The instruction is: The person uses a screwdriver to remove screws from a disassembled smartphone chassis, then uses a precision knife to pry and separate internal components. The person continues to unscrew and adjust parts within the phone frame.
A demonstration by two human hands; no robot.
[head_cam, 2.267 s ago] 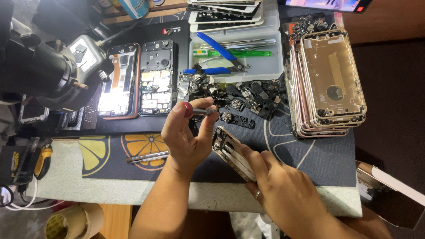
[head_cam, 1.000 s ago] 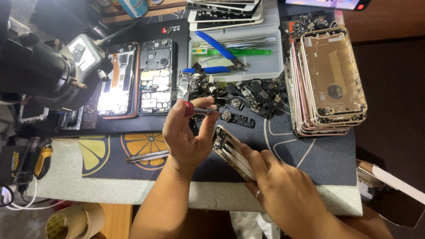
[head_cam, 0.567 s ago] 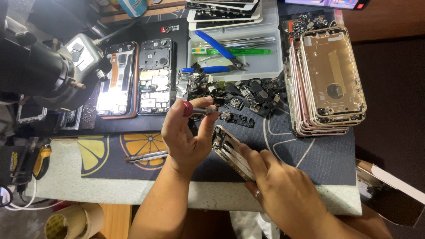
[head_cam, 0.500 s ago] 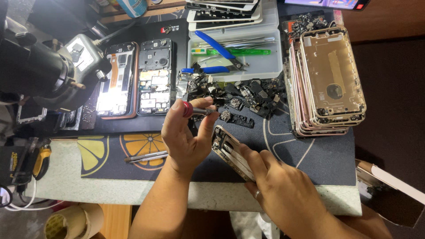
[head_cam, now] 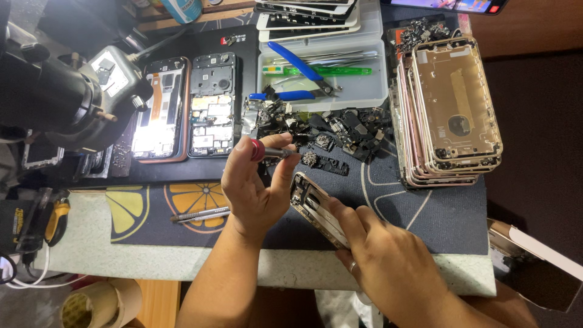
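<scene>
Stack of gold phone housings [head_cam: 452, 109] at right on dark mat [head_cam: 425, 212]. Two opened phones [head_cam: 185, 106] side by side at left. Blue-handled pliers [head_cam: 300, 67] in white tray [head_cam: 364, 91]. Heap of small dark parts [head_cam: 340, 130] between.

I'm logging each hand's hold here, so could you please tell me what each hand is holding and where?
Left hand: small red-capped screwdriver, pinched near its top. Right hand: tilted phone housing, gripped at its lower end.

left hand [head_cam: 258, 188]: raised, fingers curled, thumb and fingertips pinched together
right hand [head_cam: 388, 261]: lower, palm down, fingers stretched forward and gripping, ring on one finger
</scene>
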